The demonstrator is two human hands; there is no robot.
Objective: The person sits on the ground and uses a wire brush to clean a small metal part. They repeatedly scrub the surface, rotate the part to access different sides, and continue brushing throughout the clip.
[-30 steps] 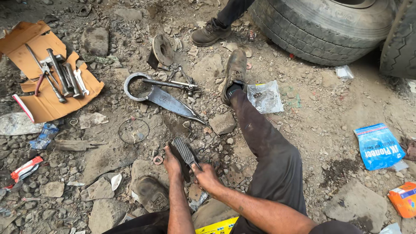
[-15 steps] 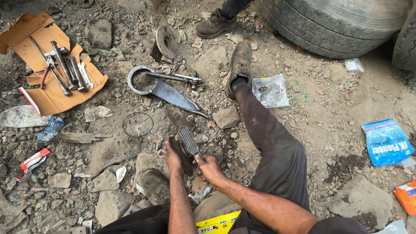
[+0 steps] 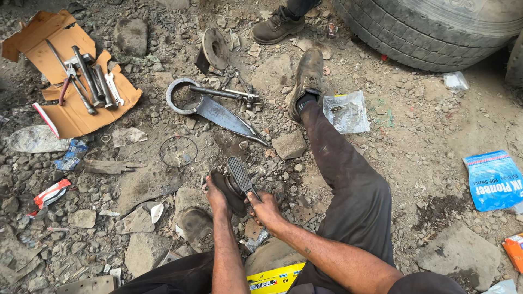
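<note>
left hand [image 3: 216, 191]: closed on the left edge of a dark round metal part [image 3: 229, 191], gripped from the side.
right hand [image 3: 265, 208]: closed around the lower end of a flat ribbed file [image 3: 239, 174], which is held tilted across the top of the round part, touching it.
round part position: held just above the gravel ground [image 3: 414, 163], near the bottom middle of the view, between the person's own boot [image 3: 197, 228] and outstretched leg [image 3: 348, 179].
nearby on ground: thin wire ring [image 3: 178, 151] just up-left of the hands; square stone [image 3: 289, 145] up-right of them.
further up: curved leaf-spring piece with an eye end [image 3: 215, 109], a bolt-like rod laid across it; a round disc part [image 3: 214, 49] stood on edge beyond.
upper left corner: torn cardboard [image 3: 52, 46] carrying wrenches and bars [image 3: 90, 81] (exact tool kinds hard to tell).
right side: clear plastic bag [image 3: 346, 111] just beside the outstretched boot; blue printed packet [image 3: 493, 179] near the right edge.
top edge: large tyre [image 3: 436, 27]; another person's boot [image 3: 275, 27] beside it.
bottom edge: yellow box [image 3: 275, 279] partly hidden under the arms.
</note>
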